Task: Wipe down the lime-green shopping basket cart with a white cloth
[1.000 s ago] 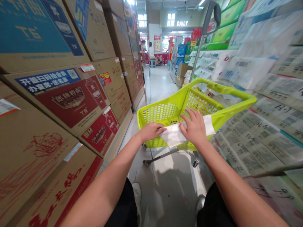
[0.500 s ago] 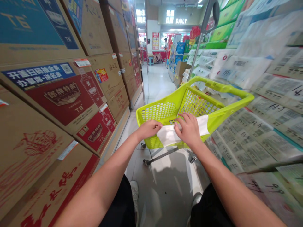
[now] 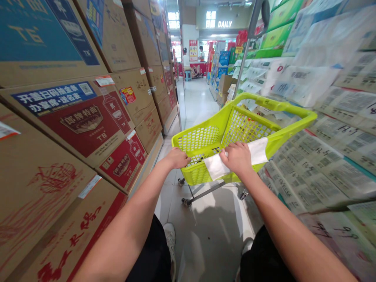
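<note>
A lime-green shopping cart (image 3: 199,137) with a perforated plastic basket stands in front of me. A white cloth (image 3: 257,151) is draped over the basket's near rim. My right hand (image 3: 237,157) is closed over the cloth, pressing it around the rim, and cloth shows on both sides of the hand. My left hand (image 3: 177,158) is closed on the basket's rim at the near left corner, apart from the cloth. Its fingertips curl over the edge and are partly hidden.
Stacked cardboard cartons (image 3: 85,121) line the left side. On the right rise piles of plastic-wrapped packs (image 3: 326,152), close to the cart. A grey pole (image 3: 242,66) stands behind the cart. Tiled floor (image 3: 196,94) runs ahead to a counter with people.
My left hand has let go of the cloth's left end and moved left to the basket's corner. My right hand has closed on the cloth, which has shifted right along the rim.
</note>
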A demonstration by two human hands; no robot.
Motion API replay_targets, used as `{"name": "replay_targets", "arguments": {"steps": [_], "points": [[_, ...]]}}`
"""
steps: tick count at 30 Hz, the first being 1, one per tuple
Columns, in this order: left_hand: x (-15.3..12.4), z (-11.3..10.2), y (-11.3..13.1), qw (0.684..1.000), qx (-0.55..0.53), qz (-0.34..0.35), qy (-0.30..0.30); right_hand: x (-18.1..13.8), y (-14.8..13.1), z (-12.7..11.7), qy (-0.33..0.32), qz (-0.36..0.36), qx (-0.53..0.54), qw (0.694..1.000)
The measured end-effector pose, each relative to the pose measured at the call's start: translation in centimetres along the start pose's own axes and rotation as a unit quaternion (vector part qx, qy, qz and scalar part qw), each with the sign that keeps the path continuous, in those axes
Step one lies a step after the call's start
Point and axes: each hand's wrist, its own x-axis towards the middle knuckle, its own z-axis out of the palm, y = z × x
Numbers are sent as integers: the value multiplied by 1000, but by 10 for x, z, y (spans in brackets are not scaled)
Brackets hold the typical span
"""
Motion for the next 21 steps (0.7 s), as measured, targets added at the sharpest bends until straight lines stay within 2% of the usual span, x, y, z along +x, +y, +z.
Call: {"name": "replay_targets", "arguments": {"steps": [3,5,11,13,15,19,21], "points": [[-3,-2,13,1000,12,-10,5,0,20,-3,-1,23,-21,1000],[-5,-2,23,1000,18,-16,14,-5,17,-5,4,8,-22,1000],[-8,-1,41,999,26,-27,34,-33,-55,-9,-4,-124,55,991],[-7,-2,39,999,29,-29,29,-36,-63,-10,-4,-155,67,986],[-5,-2,33,999,32,-29,19,-33,-47,-8,-5,-151,61,987],[-2,-2,24,999,41,-24,3,-14,25,0,21,-60,16,998],[-1,-2,25,999,44,-26,7,-7,50,3,43,-26,-5,999]]}}
